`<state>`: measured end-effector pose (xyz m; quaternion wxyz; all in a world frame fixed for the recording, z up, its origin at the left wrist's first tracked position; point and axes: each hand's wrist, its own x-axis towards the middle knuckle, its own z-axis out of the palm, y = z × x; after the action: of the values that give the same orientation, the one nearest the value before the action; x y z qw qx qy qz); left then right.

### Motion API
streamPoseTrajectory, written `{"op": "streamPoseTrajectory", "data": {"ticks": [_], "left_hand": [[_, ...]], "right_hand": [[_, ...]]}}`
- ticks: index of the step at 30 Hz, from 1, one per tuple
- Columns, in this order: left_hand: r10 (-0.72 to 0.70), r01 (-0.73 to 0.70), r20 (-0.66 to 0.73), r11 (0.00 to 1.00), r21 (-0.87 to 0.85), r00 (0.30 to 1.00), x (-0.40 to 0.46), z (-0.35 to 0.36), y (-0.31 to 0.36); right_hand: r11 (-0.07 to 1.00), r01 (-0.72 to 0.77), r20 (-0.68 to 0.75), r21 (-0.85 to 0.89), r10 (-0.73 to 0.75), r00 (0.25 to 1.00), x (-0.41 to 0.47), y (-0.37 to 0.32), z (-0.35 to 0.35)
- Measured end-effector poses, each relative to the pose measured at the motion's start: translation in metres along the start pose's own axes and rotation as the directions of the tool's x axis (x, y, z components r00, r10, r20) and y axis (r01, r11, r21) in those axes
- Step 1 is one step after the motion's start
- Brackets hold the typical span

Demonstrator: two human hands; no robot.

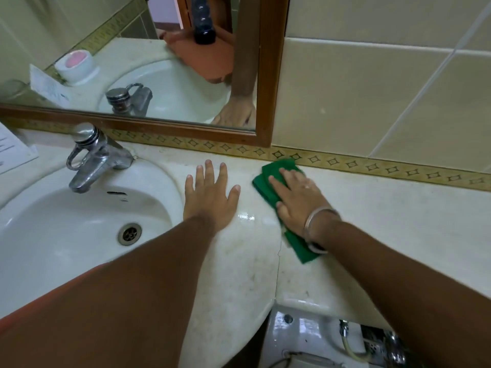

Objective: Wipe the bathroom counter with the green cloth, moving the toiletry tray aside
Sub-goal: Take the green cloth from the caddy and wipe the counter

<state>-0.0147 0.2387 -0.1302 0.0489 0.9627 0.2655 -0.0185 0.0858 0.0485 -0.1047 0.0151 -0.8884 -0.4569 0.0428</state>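
My right hand (295, 195) lies flat, palm down, fingers spread, pressing the folded green cloth (279, 181) onto the pale cream stone worktop (385, 208). The hand is open on top of the cloth, not clenched around it. A thin ring sits on one finger and a silver metal bangle (320, 219) circles my wrist. The cloth shows beyond my fingertips, where it reaches the patterned yellow tile border (372, 166) at the wall, and again beneath my wrist toward the front edge of the worktop.

My left hand (211, 195) is also open and holds nothing, its palm resting flat on the worktop just beside the cloth, between it and the rim of the white ceramic basin (66, 221). A small wet sheen shows on the worktop between my two hands.

Further left, the chrome single-lever tap (93, 158) stands behind the basin, and a round metal drain (129, 233) sits in its bowl. A white printed card (13, 150) leans at the far left edge. Above the tile border hangs a wooden-framed mirror (265, 75), which reflects the tap, the basin and a white round container with a pink top (75, 63). Cream wall tiles (358, 88) fill the right side. The toiletry tray is not in view.
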Motion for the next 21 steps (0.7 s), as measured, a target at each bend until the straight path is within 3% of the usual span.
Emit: {"op": "streamPoseTrajectory", "data": {"ticks": [3, 5, 7, 8, 10, 11, 12, 13, 15, 17, 19, 21], "left_hand": [[0.002, -0.002, 0.000, 1.000, -0.013, 1.000, -0.002, -0.002, 0.001], [-0.001, 0.001, -0.008, 1.000, -0.003, 1.000, -0.002, -0.001, 0.000], [-0.008, 0.008, -0.012, 1.000, 0.019, 1.000, -0.001, 0.001, 0.000], [-0.008, 0.008, -0.018, 1.000, 0.025, 1.000, 0.000, 0.002, 0.000], [-0.001, 0.001, -0.018, 1.000, 0.014, 1.000, 0.004, 0.002, 0.001], [-0.001, 0.002, -0.010, 1.000, 0.010, 1.000, 0.006, 0.002, 0.000], [-0.005, 0.005, -0.001, 1.000, 0.011, 1.000, 0.007, 0.003, -0.001], [-0.010, 0.010, 0.006, 1.000, 0.014, 1.000, 0.006, 0.003, -0.002], [-0.009, 0.009, 0.018, 1.000, 0.007, 1.000, 0.005, 0.004, -0.002], [0.004, -0.005, 0.022, 1.000, 0.029, 1.000, 0.005, 0.002, 0.000], [-0.008, 0.006, 0.035, 0.998, 0.065, 0.999, 0.004, -0.002, -0.001], [-0.017, 0.013, 0.040, 0.995, 0.095, 0.999, -0.001, -0.005, 0.006]], "right_hand": [[0.919, 0.395, 0.116, -0.001, -0.392, 0.912, -0.088, -0.005, 0.011], [0.853, 0.521, 0.199, 0.013, -0.513, 0.835, -0.131, 0.048, 0.005], [0.902, 0.410, 0.204, -0.132, -0.380, 0.902, -0.128, 0.120, -0.007], [0.959, 0.249, 0.180, -0.133, -0.224, 0.958, -0.113, 0.143, -0.016], [0.989, -0.114, 0.135, -0.092, 0.126, 0.983, -0.077, 0.135, -0.020], [0.978, -0.196, 0.086, -0.071, 0.202, 0.976, -0.064, 0.106, -0.013], [0.980, -0.180, 0.013, -0.080, 0.182, 0.983, -0.060, 0.067, -0.002], [0.994, -0.055, -0.037, -0.093, 0.052, 0.998, -0.068, 0.025, 0.011], [0.964, 0.264, -0.005, -0.032, -0.264, 0.964, -0.112, -0.032, 0.029], [0.947, 0.319, 0.073, 0.021, -0.320, 0.945, -0.160, -0.014, 0.020], [0.982, 0.178, 0.084, -0.069, -0.172, 0.982, -0.189, 0.052, 0.008], [0.974, -0.147, 0.056, -0.171, 0.159, 0.986, -0.202, 0.136, -0.005]]}}
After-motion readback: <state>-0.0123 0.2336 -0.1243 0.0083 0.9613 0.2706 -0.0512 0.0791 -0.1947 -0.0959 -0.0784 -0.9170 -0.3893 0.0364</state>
